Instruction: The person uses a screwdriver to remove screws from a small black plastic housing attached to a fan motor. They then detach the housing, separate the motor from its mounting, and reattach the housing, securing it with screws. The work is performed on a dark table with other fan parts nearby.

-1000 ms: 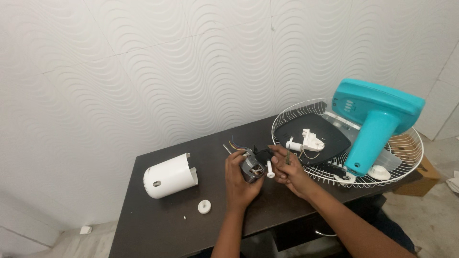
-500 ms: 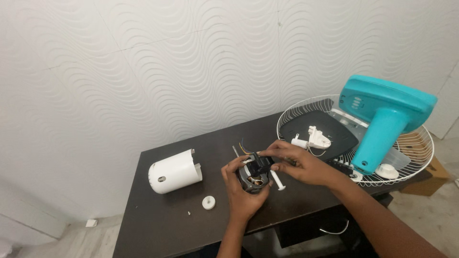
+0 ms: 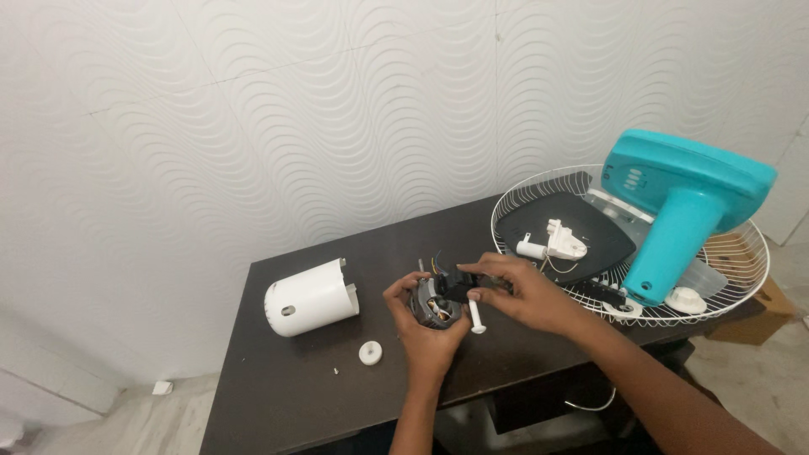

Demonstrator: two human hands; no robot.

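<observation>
Two hands meet over a dark wooden table (image 3: 278, 396). Beside them, a white wire fan grille (image 3: 742, 286) corrals loose parts. Cupping underneath, the left hand (image 3: 421, 329) grips a small grey fan motor (image 3: 438, 303), steadying it; the right hand (image 3: 522, 295) pinches its black top piece.

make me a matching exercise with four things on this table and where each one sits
Things:
1. white cylindrical cover
2. small white round cap
3. fan motor
4. teal fan stand

Places:
A. lying in the wire fan guard
B. held between both hands
C. on its side at the left of the table
D. flat on the table, in front of the cover

Pairs: 1-C, 2-D, 3-B, 4-A
</observation>
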